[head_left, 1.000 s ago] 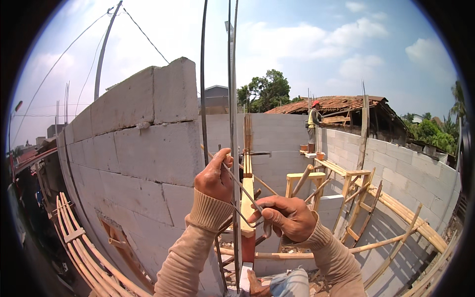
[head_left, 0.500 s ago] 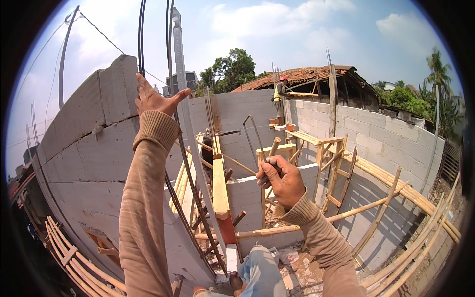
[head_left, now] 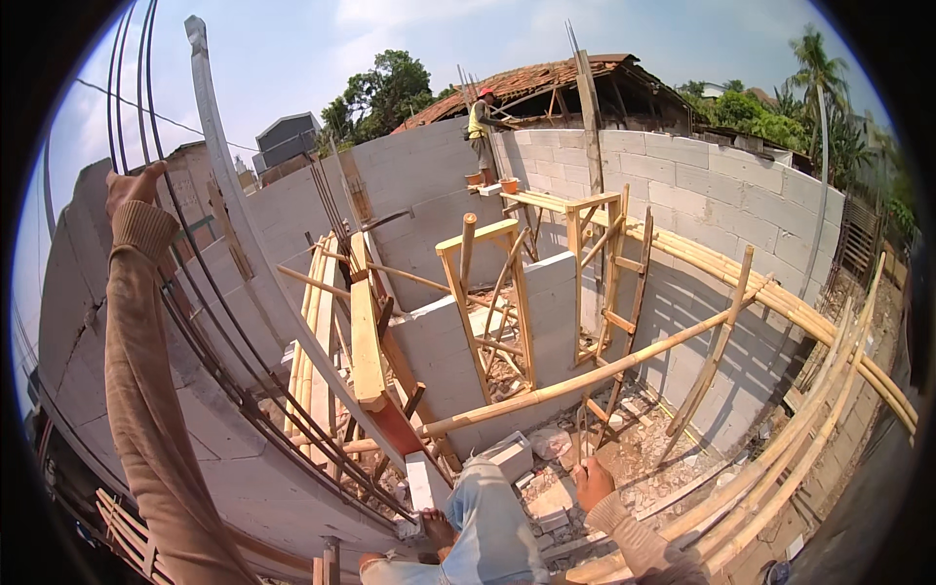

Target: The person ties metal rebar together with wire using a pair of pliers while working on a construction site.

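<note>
At the far left, my left hand (head_left: 135, 192) is raised and closed around upright steel rebar (head_left: 114, 107). More dark rods of the same bundle slant down past my wrist. My right hand (head_left: 594, 485) is low, beyond my right knee, its fingers wrapped round the lower end of a thin metal rod tool (head_left: 583, 429) bent into a narrow U. The tool points upward, well apart from the rebar. A long grey metal bar (head_left: 229, 166) leans between my arms, its foot near a white block (head_left: 426, 483) beside my bare foot.
Grey block walls (head_left: 673, 175) surround a rubble-strewn floor below. Bamboo poles (head_left: 585, 380) cross in front and right. A yellow timber plank (head_left: 367, 341) runs ahead, with a wooden frame (head_left: 478, 239) beyond. Another person (head_left: 480, 127) stands at the far wall near orange buckets (head_left: 509, 184).
My left hand has gone from spread fingers to closing on the rebar. My right hand has dropped with the bent rod tool. The view has swung, shifting the scene leftward.
</note>
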Available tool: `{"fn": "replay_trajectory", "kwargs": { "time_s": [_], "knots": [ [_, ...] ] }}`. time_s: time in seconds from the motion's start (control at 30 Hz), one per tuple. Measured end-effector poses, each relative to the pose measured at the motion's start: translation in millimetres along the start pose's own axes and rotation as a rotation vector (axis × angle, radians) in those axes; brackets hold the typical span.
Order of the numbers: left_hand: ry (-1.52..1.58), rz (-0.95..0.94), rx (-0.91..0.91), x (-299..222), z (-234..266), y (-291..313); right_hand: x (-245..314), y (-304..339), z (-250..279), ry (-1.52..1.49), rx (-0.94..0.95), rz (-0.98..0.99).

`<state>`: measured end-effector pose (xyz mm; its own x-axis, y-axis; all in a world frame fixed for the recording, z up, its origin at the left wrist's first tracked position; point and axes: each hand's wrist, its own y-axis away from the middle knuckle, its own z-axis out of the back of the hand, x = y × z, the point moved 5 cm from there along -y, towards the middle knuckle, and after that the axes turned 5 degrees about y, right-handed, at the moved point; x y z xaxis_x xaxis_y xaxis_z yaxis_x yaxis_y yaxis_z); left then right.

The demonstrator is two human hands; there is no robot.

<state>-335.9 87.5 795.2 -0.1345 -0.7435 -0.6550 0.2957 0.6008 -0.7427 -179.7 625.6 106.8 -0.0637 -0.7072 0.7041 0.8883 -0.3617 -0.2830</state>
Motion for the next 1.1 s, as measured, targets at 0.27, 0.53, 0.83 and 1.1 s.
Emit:
{"fn": "replay_trajectory", "kwargs": {
  "time_s": [0.27,0.53,0.83,1.1],
  "knots": [
    [-0.326,0.001,-0.069,-29,-11,40,-159,147,-82,0.304,0.376,-0.148],
    [-0.980,-0.818,-0.126,-15,-20,16,-149,149,-89,0.514,0.413,-0.026],
    [0.334,-0.291,0.314,13,-26,21,-127,111,-106,0.568,0.430,-0.032],
    [0.521,-0.189,0.326,5,-31,45,-105,83,-124,0.642,0.399,-0.109]
  ]
}}
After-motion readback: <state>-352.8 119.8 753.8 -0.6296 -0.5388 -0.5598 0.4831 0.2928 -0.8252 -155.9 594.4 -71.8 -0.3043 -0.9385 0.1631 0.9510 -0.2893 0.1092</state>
